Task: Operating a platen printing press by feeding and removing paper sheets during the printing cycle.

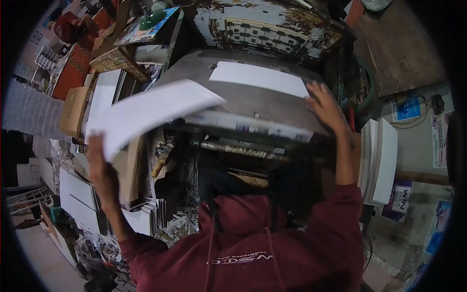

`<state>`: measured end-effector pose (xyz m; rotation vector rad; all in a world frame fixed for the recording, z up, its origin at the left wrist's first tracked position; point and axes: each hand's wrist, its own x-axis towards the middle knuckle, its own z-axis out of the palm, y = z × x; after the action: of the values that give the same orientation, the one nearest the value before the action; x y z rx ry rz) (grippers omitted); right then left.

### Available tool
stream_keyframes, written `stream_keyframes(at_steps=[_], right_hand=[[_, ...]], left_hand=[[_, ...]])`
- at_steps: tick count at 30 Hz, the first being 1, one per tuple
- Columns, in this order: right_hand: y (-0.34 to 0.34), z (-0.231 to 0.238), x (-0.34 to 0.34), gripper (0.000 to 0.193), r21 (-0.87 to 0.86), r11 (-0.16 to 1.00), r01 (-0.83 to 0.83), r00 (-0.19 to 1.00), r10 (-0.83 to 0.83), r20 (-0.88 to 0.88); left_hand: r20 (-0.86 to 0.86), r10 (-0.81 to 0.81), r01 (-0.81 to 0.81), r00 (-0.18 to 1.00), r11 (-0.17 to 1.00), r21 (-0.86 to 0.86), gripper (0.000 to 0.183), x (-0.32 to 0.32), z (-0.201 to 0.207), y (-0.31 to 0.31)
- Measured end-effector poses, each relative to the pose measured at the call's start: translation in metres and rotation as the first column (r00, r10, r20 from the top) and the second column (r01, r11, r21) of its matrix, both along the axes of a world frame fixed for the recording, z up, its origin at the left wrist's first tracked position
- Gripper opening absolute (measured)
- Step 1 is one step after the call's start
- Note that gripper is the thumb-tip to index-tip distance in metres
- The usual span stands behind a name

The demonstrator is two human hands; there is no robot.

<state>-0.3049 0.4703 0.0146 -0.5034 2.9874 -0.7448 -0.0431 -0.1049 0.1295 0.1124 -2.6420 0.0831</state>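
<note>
At left, creasing is possibly being risked by the left hand (98, 151) holding a white sheet (151, 108) one-ended; upper centre, a second sheet (260, 79) is being touched by the loosely spread right hand (325, 106).

Brown cardboard box (74, 110) at left, green dome (152, 19) on a colourful sheet (134, 35), blue-and-white poster (407, 108) at right
</note>
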Motion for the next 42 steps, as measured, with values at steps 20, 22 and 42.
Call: stream_keyframes(at_steps=[20,22,42], right_hand=[[0.282,0.007,0.297,0.070,0.686,0.094,0.721,0.438,-0.829,-0.347],[0.275,-0.001,0.309,0.064,0.635,0.183,0.751,0.494,-0.793,-0.357],[0.329,-0.009,0.330,0.029,0.093,0.498,0.862,0.504,-0.829,-0.240]], left_hand=[[0.277,0.536,-0.561,0.797,0.828,0.011,0.066,-0.030,-0.218,-0.257],[0.213,0.539,-0.566,0.815,0.820,0.091,0.073,-0.032,-0.217,-0.256],[0.355,0.569,-0.657,0.742,0.722,0.216,0.109,-0.060,-0.207,-0.252]])
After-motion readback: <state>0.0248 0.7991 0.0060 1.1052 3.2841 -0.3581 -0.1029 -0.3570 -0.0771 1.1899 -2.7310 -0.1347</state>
